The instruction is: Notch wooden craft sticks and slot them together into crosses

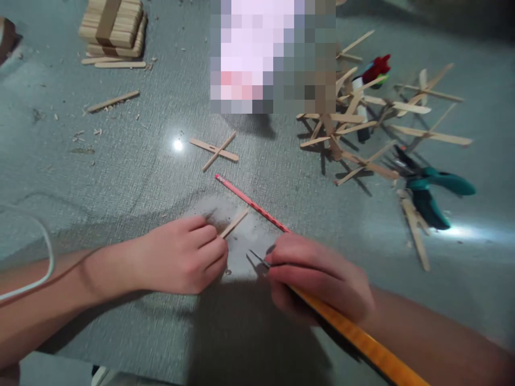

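My left hand (197,254) is closed around a wooden craft stick (234,223), whose end pokes out to the right above a pale, dusty patch of table. In my right hand (317,276) is a long tool with an orange body (362,339) and a thin, pointed metal tip; its exact kind is unclear. That tip faces the stick with a gap between them. A pink pencil (253,204) lies slanted just beyond both hands, its lower end close to my right knuckles. Farther off, two crossed craft sticks (219,150) lie on the table, one with a small slot.
Joined craft sticks (346,126) spread across the right, near teal-handled pliers (428,187) and a wooden clothespin (413,230). A banded bundle of sticks (112,24) sits at upper left, with shavings around. A white cable (46,246) crosses my left forearm. The top centre is pixelated.
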`<move>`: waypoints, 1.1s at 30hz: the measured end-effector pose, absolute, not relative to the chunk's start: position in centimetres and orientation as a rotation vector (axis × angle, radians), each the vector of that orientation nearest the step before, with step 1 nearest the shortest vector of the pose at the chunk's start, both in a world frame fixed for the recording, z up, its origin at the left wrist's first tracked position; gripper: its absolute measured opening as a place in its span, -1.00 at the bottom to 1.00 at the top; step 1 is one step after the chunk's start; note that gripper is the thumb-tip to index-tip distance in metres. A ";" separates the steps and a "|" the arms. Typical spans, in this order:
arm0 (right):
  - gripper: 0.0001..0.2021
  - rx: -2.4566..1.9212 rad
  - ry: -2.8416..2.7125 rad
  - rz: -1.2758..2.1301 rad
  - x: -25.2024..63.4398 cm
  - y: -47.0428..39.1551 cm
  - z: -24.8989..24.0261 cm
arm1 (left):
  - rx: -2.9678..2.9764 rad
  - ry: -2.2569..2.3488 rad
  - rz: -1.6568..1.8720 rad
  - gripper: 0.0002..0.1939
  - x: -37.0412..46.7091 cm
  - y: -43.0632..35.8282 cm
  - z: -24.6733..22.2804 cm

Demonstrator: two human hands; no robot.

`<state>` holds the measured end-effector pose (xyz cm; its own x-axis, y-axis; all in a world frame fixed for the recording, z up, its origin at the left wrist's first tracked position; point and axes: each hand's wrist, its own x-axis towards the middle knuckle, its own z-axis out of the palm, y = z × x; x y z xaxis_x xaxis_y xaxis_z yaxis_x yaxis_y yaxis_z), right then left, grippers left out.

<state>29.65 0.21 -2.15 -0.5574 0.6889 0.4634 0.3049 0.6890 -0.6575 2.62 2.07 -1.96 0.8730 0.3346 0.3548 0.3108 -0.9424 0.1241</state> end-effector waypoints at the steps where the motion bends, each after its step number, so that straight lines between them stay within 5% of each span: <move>1: -0.79 -0.759 -2.173 0.690 29.6 0.4 -2.1 | 2.925 0.503 0.564 -0.70 2.6 2.0 -2.1; 6: -0.72 -0.839 -2.148 0.725 29.1 0.9 -2.6 | 2.850 0.528 0.567 -0.74 1.9 3.1 -2.6; 12: -0.80 -0.947 -2.034 0.848 29.0 1.0 -3.5 | 2.798 0.934 0.399 -0.11 2.2 3.6 -3.9; 33: -0.78 -0.861 -2.081 1.079 27.8 1.8 -3.7 | 2.647 0.951 0.243 -0.18 2.0 3.5 -4.3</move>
<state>27.78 1.83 -3.70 -0.5851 0.7768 0.2328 0.2575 0.4502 -0.8550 1.95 3.45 -4.33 0.7644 0.6426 0.0522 0.5887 -0.7287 0.3498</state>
